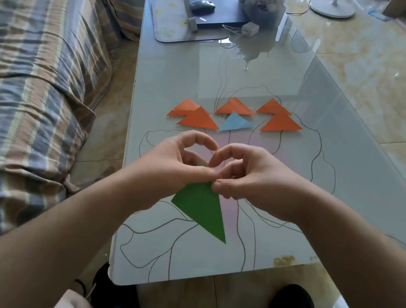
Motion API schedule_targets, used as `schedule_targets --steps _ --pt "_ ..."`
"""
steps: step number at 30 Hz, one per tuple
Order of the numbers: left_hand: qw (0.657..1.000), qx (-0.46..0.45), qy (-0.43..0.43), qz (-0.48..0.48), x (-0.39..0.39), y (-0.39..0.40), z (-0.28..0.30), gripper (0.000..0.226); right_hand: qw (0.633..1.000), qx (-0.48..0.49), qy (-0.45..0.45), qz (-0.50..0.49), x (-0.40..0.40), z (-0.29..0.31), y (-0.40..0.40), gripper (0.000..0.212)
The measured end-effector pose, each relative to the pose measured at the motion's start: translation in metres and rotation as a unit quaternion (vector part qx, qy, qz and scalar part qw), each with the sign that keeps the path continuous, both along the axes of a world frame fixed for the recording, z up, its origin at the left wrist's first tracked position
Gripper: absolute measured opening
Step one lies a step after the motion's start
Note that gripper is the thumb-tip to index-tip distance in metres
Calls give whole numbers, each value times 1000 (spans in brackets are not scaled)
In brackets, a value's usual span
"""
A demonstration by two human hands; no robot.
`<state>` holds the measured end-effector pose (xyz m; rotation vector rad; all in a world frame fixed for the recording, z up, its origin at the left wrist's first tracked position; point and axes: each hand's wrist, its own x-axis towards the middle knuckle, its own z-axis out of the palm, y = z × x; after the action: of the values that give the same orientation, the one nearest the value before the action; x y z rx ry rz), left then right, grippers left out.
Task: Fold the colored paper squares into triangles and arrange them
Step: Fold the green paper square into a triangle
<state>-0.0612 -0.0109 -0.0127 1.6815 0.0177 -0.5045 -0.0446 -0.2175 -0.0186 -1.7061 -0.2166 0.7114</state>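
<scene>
green paper (202,210), folded to a triangle, is held above the near half of the glass table (171,72), long point aimed at the near edge. left hand (180,163) pinches its upper edge, grip closed on the paper; right hand (253,178) pinches the same edge just beside it, grip likewise closed on the paper. five orange triangles (198,119) lie mid-table in a loose row, some overlapping. one blue triangle (235,123) lies between them. dark laptop (216,8) carrying a mouse (202,5) sits at the far edge.
</scene>
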Motion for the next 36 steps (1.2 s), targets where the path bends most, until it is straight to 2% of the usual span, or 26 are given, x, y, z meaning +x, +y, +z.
schedule_targets --steps 3,6,11,15,17,20,23,25,28,32,35,36 --pt "999 -27 19 33 3 1 -1 37 999 17 6 -43 2 1 -1 23" --pt "995 -62 32 69 7 3 1 45 990 72 32 -116 7 4 -4 17" --pt "994 -59 51 83 8 5 0 17 970 150 87 -171 10 9 -6 18" --pt "992 -62 34 103 8 4 -2 11 961 161 113 -192 10 12 -4 20" --pt "993 -56 7 107 8 5 -2 11 967 145 88 -191 9 11 -2 18" --pt "987 -5 -90 131 6 7 -2 9 976 110 10 -188 8 8 -3 18" --pt "957 93 -239 133 4 9 -5 11 974 60 -130 -178 7 7 -4 28" --pt "938 116 -302 125 1 7 -5 16 970 60 -166 -165 6 8 -3 35" --pt "919 143 -343 130 -2 3 -5 20 971 110 -120 -174 6 9 -1 50" --pt "908 148 -368 135 -4 2 -6 21 964 187 -9 -187 9 14 -4 36" --pt "915 144 -347 148 -5 3 -6 26 970 152 -52 -183 9 12 -4 15" --pt "919 140 -335 153 -5 2 -6 27 971 134 -75 -182 8 10 -3 17"
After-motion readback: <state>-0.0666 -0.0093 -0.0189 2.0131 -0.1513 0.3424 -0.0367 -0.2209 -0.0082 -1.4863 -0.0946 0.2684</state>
